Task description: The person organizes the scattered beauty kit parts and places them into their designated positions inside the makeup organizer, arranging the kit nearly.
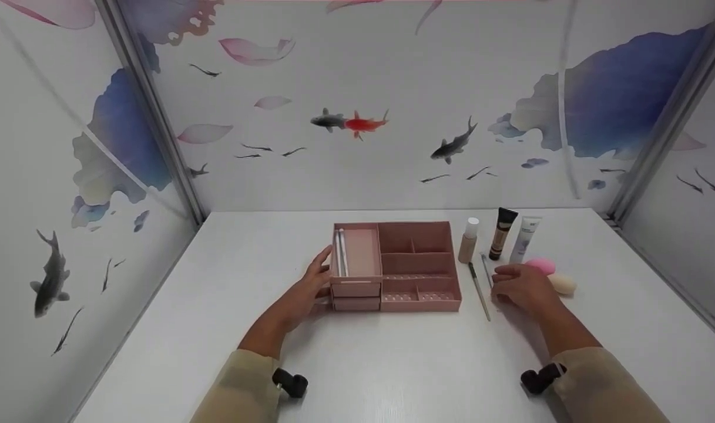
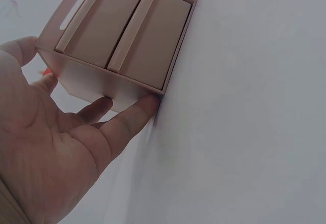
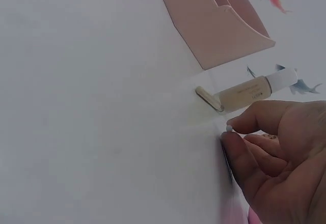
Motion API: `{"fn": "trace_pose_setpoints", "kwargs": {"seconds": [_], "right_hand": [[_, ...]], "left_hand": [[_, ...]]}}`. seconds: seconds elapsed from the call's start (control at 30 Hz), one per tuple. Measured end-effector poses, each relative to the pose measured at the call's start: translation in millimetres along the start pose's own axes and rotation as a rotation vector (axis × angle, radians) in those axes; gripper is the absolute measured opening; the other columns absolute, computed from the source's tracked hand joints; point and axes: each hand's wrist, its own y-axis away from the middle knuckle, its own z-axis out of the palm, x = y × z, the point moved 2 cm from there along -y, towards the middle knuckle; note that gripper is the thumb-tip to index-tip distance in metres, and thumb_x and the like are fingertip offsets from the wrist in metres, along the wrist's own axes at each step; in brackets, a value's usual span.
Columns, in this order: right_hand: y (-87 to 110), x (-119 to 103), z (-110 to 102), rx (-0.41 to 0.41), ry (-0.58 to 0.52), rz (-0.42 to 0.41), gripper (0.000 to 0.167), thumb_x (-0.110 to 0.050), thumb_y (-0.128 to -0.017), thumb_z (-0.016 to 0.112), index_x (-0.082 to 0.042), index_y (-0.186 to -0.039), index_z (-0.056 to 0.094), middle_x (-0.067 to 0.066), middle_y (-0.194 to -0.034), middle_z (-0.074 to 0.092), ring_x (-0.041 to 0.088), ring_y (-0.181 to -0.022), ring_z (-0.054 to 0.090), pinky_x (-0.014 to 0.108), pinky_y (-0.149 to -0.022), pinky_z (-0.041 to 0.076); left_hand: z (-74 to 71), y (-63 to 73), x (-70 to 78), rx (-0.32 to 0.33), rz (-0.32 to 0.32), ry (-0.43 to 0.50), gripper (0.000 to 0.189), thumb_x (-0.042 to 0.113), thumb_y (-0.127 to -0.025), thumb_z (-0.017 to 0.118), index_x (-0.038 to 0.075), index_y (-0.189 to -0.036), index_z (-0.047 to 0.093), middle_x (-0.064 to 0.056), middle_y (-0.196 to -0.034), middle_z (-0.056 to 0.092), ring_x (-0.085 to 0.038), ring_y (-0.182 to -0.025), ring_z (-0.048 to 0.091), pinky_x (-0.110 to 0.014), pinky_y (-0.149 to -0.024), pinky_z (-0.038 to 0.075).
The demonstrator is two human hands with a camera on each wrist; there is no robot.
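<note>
Left hand [image 1: 303, 294]: you have it spread wide, fingertips touching the left side of the pink organizer [image 1: 422, 306].
Right hand [image 1: 524, 288]: your thumb and one finger narrowly pinch the end of a thin stick [image 1: 487, 269].
Thin stick: right of the pink organizer, near the bottle.
Bottle [image 3: 244, 95]: bears small print, too blurred to read.

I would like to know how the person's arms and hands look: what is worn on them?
The left hand and the right hand wear no gloves. The left sleeve and the right sleeve are beige, with no pattern visible. By the cuffs are small, rounded black devices, a left device and a right device.
</note>
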Motion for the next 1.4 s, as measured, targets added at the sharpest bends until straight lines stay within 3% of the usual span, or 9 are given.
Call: {"fn": "trace_pose_setpoints", "kwargs": {"seconds": [0.13,0.3,0.4,0.67,1.07,1.4], "right_hand": [[0.7,4,-8,-0.019,-0.046,0.072,0.058,-0.033,-0.099,0.072,-0.011,-0.152,0.060,0.018,-0.139,0.068,0.027,-0.110,0.064,0.027,-0.081,0.055],[2.1,8,-13,-0.060,-0.117,0.114,0.062,-0.032,-0.097,0.074,-0.009,-0.153,0.058,0.004,-0.105,0.073,0.022,-0.093,0.063,0.030,-0.076,0.052],[2.6,8,-12,-0.072,-0.134,0.131,0.061,-0.030,-0.097,0.074,-0.010,-0.153,0.059,0.000,-0.099,0.074,0.020,-0.090,0.063,0.030,-0.076,0.052],[5.9,1,-8,-0.088,-0.219,0.122,0.066,-0.030,-0.098,0.076,-0.011,-0.157,0.055,0.003,-0.117,0.076,0.020,-0.096,0.065,0.028,-0.080,0.055],[10.5,-8,-4,-0.140,-0.384,0.086,0.072,-0.019,-0.099,0.074,-0.008,-0.163,0.044,0.010,-0.139,0.062,0.020,-0.102,0.062,0.026,-0.084,0.059],[20.1,-22,-5,-0.140,-0.499,0.055,0.073,-0.019,-0.100,0.073,-0.011,-0.165,0.041,0.010,-0.146,0.058,0.018,-0.106,0.065,0.023,-0.089,0.060]], "left_hand": [[-1.0,-0.8,-0.2,-0.005,0.005,0.011,0.059,0.057,-0.112,0.038,0.063,-0.164,0.011,-0.008,-0.180,0.013,-0.051,-0.158,0.034,-0.070,-0.126,0.031],[-1.1,-0.4,-0.8,-0.009,0.003,0.034,0.059,0.057,-0.112,0.038,0.063,-0.164,0.010,-0.007,-0.179,0.014,-0.050,-0.159,0.032,-0.068,-0.126,0.032],[-0.3,-0.2,-1.9,-0.013,0.003,0.029,0.059,0.058,-0.112,0.038,0.063,-0.164,0.009,-0.007,-0.179,0.014,-0.050,-0.160,0.032,-0.068,-0.126,0.032],[0.0,-0.8,-1.2,-0.009,-0.001,0.032,0.059,0.059,-0.111,0.039,0.065,-0.163,0.011,-0.006,-0.180,0.014,-0.049,-0.159,0.033,-0.068,-0.126,0.034],[-0.9,-1.3,-0.8,-0.008,0.026,-0.010,0.060,0.058,-0.112,0.037,0.061,-0.165,0.009,-0.009,-0.179,0.016,-0.051,-0.158,0.034,-0.072,-0.126,0.028],[0.2,0.0,0.5,-0.025,-0.010,0.061,0.059,0.057,-0.112,0.038,0.064,-0.164,0.010,-0.005,-0.180,0.012,-0.049,-0.160,0.032,-0.065,-0.125,0.036]]}}
